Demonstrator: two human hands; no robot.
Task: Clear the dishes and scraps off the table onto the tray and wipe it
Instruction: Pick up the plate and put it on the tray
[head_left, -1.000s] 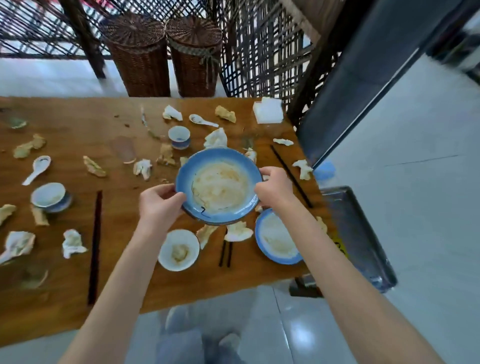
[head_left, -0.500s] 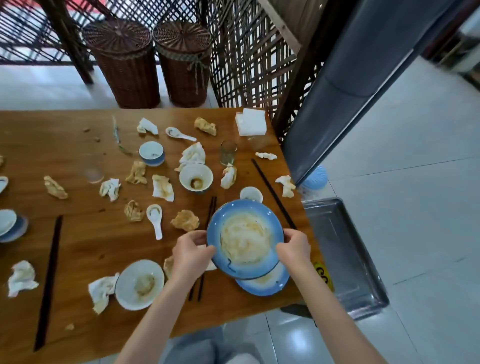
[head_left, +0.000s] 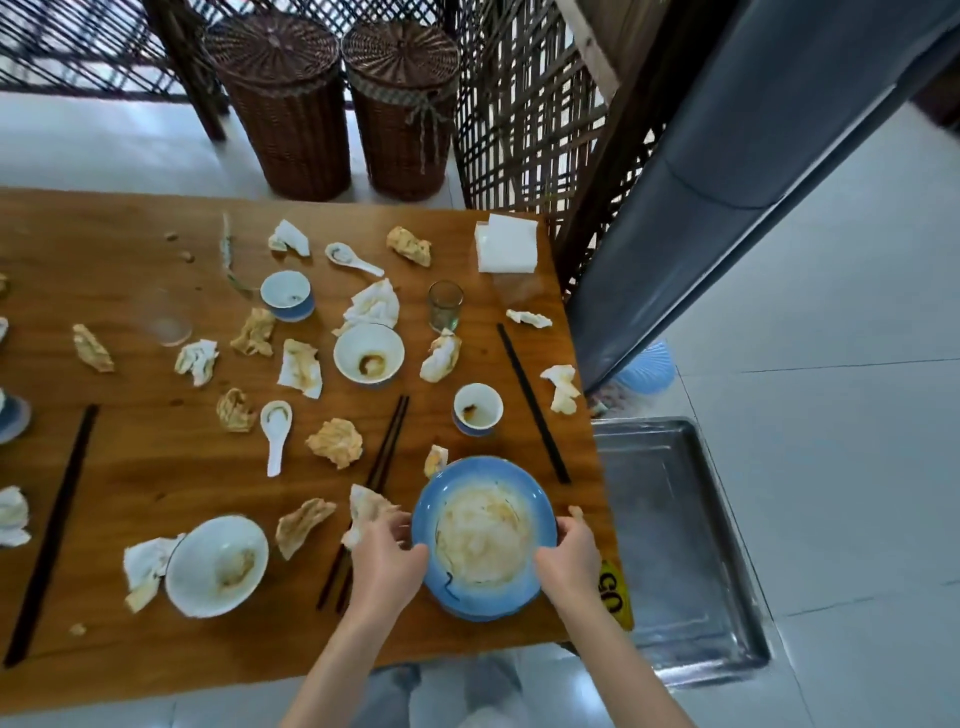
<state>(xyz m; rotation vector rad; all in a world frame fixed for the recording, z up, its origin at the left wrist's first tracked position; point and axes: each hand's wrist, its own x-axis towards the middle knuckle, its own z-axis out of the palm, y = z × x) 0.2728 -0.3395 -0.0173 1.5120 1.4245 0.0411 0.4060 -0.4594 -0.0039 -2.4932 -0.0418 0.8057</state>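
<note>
A dirty blue plate (head_left: 480, 535) rests on a second blue plate near the table's right front corner; only the lower plate's front edge shows. My left hand (head_left: 387, 558) holds the stack's left rim and my right hand (head_left: 569, 556) holds its right rim. A steel tray (head_left: 670, 545) sits lower, just past the wooden table's (head_left: 156, 467) right edge, with nothing in it. Several crumpled stained napkins, such as one (head_left: 335, 441) mid-table, are scattered around.
A white bowl (head_left: 218, 566) sits front left, another white bowl (head_left: 369, 353) and small cup (head_left: 478, 408) further back. Black chopsticks (head_left: 532, 402), a white spoon (head_left: 275, 428), a glass (head_left: 445, 306) and a napkin stack (head_left: 506, 241) lie about. Wicker baskets (head_left: 285, 98) stand behind the table.
Both hands carried the blue plate from mid-table toward the front right and set it onto the second blue plate. The view shifted right and closer to the tray.
</note>
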